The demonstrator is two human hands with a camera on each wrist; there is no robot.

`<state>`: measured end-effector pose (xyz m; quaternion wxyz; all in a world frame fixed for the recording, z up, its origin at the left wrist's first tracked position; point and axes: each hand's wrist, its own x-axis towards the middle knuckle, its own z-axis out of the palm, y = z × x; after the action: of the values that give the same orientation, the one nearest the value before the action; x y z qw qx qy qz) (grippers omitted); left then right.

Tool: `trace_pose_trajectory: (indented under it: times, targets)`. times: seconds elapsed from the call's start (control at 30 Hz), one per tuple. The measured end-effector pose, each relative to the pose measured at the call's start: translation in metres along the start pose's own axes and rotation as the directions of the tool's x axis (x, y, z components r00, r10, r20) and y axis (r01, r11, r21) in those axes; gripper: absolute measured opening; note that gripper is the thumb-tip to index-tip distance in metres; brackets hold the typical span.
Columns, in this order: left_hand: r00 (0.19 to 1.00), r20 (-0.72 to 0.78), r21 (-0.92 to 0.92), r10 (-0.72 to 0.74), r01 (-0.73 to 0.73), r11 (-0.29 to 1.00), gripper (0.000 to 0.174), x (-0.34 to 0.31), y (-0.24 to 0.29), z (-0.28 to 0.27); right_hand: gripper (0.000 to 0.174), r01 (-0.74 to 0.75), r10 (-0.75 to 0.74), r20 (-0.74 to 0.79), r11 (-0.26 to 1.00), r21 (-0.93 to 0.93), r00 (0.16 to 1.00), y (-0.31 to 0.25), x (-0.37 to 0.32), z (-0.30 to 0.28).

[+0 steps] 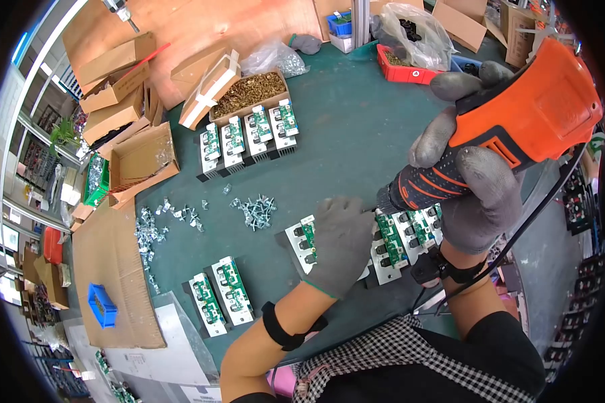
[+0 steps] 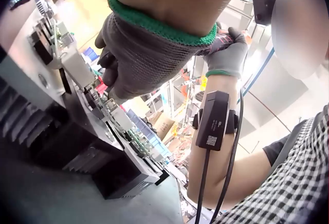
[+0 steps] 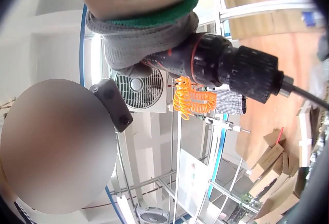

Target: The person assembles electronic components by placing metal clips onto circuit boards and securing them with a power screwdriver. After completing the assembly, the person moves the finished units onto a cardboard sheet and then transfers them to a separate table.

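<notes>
My gloved right hand (image 1: 487,178) grips an orange and black corded power drill (image 1: 538,111), its chuck pointing down and left toward the boards. In the right wrist view, a metal bit (image 3: 303,94) extends from the black chuck (image 3: 252,75). My gloved left hand (image 1: 343,245) is over a row of finned heat sinks with green circuit boards (image 1: 390,242), its fingertips close to the chuck. In the left wrist view its fingers bend down beside the boards (image 2: 139,142); I cannot tell whether they pinch something small. The hand hides part of the row.
Two more board assemblies (image 1: 222,295) lie at front left, and several stand at the back (image 1: 249,138). Loose screws (image 1: 255,213) lie mid-table. A box of brass-coloured parts (image 1: 252,94), a red bin (image 1: 407,70) and open cartons (image 1: 141,161) line the far side. The drill's cord (image 1: 538,228) hangs by the right forearm.
</notes>
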<state>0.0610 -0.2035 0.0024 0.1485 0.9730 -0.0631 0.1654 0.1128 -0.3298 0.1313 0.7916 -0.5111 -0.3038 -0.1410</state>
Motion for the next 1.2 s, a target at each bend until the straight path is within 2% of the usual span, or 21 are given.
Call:
trace_pose_trajectory:
  times: [0.03,0.07,0.1,0.13,0.17,0.23,0.27,0.3,0.4,0.43,0.53,0.63,0.83,0.93,1.0,1.1,1.2]
  targets:
    - [1.0,-0.023,0.016,-0.008,0.008,1.0,0.016,-0.003,-0.002,-0.001,0.066,-0.003,0.004,-0.016,0.999,0.049,1.0,0.0,-0.002,0.002]
    - [0.991,-0.033,-0.204,-0.133,0.123,0.971,0.016,-0.008,-0.006,-0.004,0.066,-0.019,0.02,-0.008,0.993,0.114,1.0,0.0,-0.003,0.001]
    - [0.967,-0.012,-0.412,-0.253,0.226,0.883,0.016,-0.016,-0.013,-0.011,0.065,-0.036,0.036,0.0,0.983,0.178,0.999,0.0,-0.003,0.001]
    - [0.931,0.037,-0.596,-0.363,0.312,0.74,0.016,-0.024,-0.021,-0.019,0.065,-0.069,0.062,0.033,0.964,0.256,0.998,0.0,-0.004,-0.002]
    - [0.841,0.351,-0.72,-0.412,0.524,0.455,0.025,-0.032,-0.031,-0.033,0.065,-0.103,0.086,0.067,0.947,0.304,0.994,0.0,-0.006,-0.001]
    - [0.739,0.525,-0.801,-0.422,0.596,0.047,0.026,-0.048,-0.038,-0.045,0.064,-0.176,0.134,0.137,0.915,0.363,0.981,-0.002,-0.01,0.002]
    - [0.69,0.605,-0.787,-0.397,0.595,-0.166,0.027,-0.055,-0.039,-0.048,0.065,-0.201,0.147,0.168,0.902,0.381,0.975,-0.001,-0.012,0.006]
    - [0.683,0.622,-0.782,-0.382,0.532,-0.324,0.032,-0.061,-0.04,-0.046,0.065,-0.211,0.144,0.192,0.893,0.398,0.971,0.001,-0.012,0.009]
    - [0.699,0.654,-0.731,-0.29,0.486,-0.478,0.032,-0.078,-0.043,-0.046,0.067,-0.218,0.114,0.255,0.878,0.426,0.96,0.007,-0.015,0.02]
    - [0.731,0.627,-0.736,-0.269,0.442,-0.513,0.036,-0.081,-0.042,-0.046,0.067,-0.214,0.101,0.271,0.878,0.429,0.957,0.009,-0.016,0.023]
    - [0.764,0.606,-0.712,-0.221,0.397,-0.58,0.036,-0.086,-0.046,-0.043,0.069,-0.194,0.052,0.317,0.88,0.433,0.947,0.014,-0.017,0.029]
    - [0.749,0.607,-0.713,-0.263,0.368,-0.597,0.037,-0.087,-0.045,-0.043,0.07,-0.154,-0.016,0.367,0.891,0.428,0.93,0.02,-0.016,0.03]
    - [0.709,0.617,-0.768,-0.342,0.447,-0.459,0.041,-0.087,-0.043,-0.051,0.071,-0.128,-0.032,0.381,0.914,0.386,0.924,0.024,-0.019,0.04]
    - [0.675,0.635,-0.757,-0.376,0.446,-0.478,0.041,-0.091,-0.049,-0.051,0.07,-0.054,-0.085,0.421,0.95,0.307,0.903,0.025,-0.012,0.037]
    - [0.702,0.612,-0.769,-0.364,0.421,-0.482,0.04,-0.094,-0.052,-0.047,0.07,-0.088,-0.048,0.405,0.946,0.312,0.913,0.021,-0.012,0.039]
    - [0.718,0.596,-0.784,-0.36,0.423,-0.454,0.04,-0.096,-0.053,-0.046,0.071,-0.21,0.085,0.313,0.895,0.393,0.946,0.013,-0.021,0.052]
    - [0.72,0.585,-0.794,-0.372,0.418,-0.441,0.038,-0.098,-0.053,-0.045,0.072,-0.181,0.072,0.304,0.921,0.345,0.95,0.019,-0.024,0.053]
